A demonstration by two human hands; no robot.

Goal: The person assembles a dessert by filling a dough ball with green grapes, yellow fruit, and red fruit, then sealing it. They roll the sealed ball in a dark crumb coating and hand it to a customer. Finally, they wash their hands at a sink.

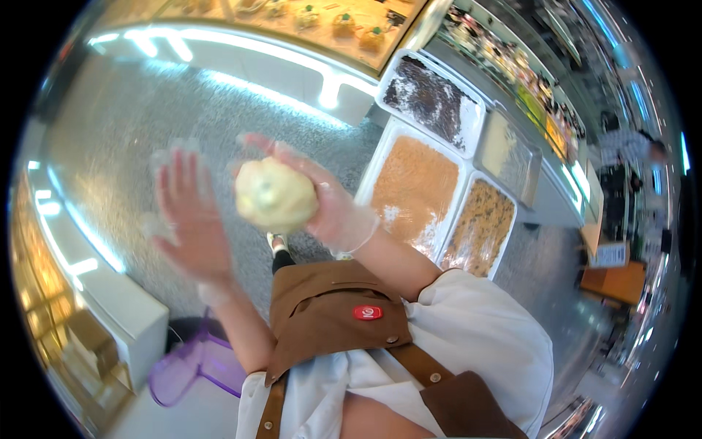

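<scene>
A pale cream-coloured ball of dough, lumpy with a gathered spot near its middle, rests in my right hand, whose fingers curl round its far side. My left hand is raised just left of the dough, palm showing and fingers spread, with nothing in it. Thin clear plastic gloves cover both hands. The left hand is slightly smeared by motion. What lies beneath the dough, against the right palm, is hidden.
On the right stand white trays under plastic wrap: a dark filling, an orange-brown one and a speckled tan one. A metal tray sits beside them. Lit display cases line the back. A purple basket is lower left.
</scene>
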